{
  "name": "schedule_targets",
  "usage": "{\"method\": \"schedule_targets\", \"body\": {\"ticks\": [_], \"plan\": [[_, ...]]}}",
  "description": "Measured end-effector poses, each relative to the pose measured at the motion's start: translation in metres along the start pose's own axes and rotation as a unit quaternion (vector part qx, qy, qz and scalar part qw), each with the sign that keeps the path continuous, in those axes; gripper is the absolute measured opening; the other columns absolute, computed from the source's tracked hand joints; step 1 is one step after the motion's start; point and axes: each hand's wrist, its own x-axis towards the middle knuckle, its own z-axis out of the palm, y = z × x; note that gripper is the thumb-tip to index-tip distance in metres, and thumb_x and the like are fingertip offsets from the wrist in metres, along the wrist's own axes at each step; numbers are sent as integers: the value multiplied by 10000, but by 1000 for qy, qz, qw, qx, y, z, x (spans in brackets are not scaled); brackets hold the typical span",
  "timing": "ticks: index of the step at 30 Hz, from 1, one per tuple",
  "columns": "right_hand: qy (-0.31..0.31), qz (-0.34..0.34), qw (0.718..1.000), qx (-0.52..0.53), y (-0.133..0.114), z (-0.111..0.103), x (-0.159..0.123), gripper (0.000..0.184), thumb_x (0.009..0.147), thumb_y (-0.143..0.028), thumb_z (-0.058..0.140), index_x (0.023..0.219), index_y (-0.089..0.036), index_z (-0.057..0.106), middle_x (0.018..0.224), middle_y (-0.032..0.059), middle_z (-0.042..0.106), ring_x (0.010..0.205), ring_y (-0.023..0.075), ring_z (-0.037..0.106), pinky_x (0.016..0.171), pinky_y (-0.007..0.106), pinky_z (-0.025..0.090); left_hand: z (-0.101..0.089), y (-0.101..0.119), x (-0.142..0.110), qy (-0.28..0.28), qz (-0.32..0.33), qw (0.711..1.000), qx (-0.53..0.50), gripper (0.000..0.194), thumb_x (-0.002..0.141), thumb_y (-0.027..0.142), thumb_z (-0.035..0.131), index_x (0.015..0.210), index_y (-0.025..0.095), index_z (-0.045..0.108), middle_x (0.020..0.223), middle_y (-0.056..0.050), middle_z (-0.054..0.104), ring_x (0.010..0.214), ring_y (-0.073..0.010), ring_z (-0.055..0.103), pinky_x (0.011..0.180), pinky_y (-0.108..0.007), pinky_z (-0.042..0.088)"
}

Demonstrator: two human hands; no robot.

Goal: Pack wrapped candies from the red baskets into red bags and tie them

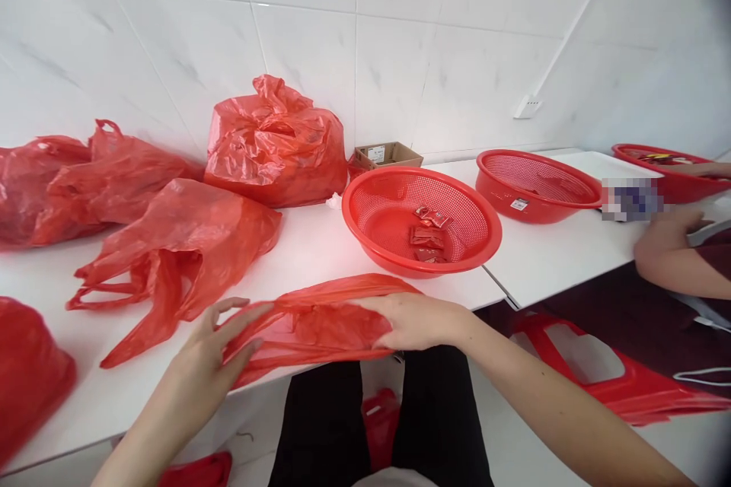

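A thin red plastic bag [334, 329] is stretched open between my hands at the table's front edge. My left hand [214, 354] pinches the left side of its mouth between thumb and fingers. At the other end, my right hand [414, 319] grips the bag's rim, its fingertips partly hidden in the folds. Just beyond the bag stands a red perforated plastic basket [365, 232], with several small red packets [426, 236] lying in it. A slack red plastic bag [199, 232] with loose handles lies on the table beyond my left hand.
Filled red bags [277, 141] stand along the tiled wall, and another bulges [28, 373] at the left edge. A cardboard box [388, 155] sits behind the basket. More red baskets [540, 186] and another person's arm [679, 251] are at right. A red stool [605, 373] stands below.
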Motion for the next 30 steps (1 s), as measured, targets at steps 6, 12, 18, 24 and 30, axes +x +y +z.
{"method": "schedule_targets", "body": {"ticks": [6,12,18,24,30], "plan": [[-137,-76,980,119,-28,-36,12,263,900,-306,569,1103,-203,702,1047,57,731,948,171,694,836,321,546,0,5,6,10,27,999,-29,555,848,528,545,1374,353,552,1404,-35,569,1275,-314,544,1098,-477,399],[-48,75,946,-311,23,-132,75,365,862,-283,626,1220,-211,623,1202,100,658,1083,217,626,894,323,489,-2,33,5,-77,-58,972,-213,565,771,590,631,1283,351,640,1375,20,612,1329,-308,500,1158,-459,309],[-177,209,851,-448,71,-142,92,548,665,-171,753,1198,-197,633,1054,126,691,966,299,655,779,345,482,8,55,7,-171,-124,903,-373,596,739,541,713,1282,305,646,1379,-16,608,1315,-306,517,1131,-444,367],[-124,229,877,-404,69,-152,93,511,745,-129,638,1249,-126,554,1163,184,649,992,279,649,799,337,498,6,72,-1,-122,-230,816,-516,639,691,450,786,1289,276,640,1351,-54,630,1170,-324,632,934,-380,565],[-77,59,994,-57,-5,-125,76,385,898,-152,420,1279,-207,443,1238,90,620,1058,186,643,746,247,563,2,76,4,-20,-269,782,-561,728,600,343,862,1290,289,633,1329,-59,645,996,-278,715,749,-263,618]]}}
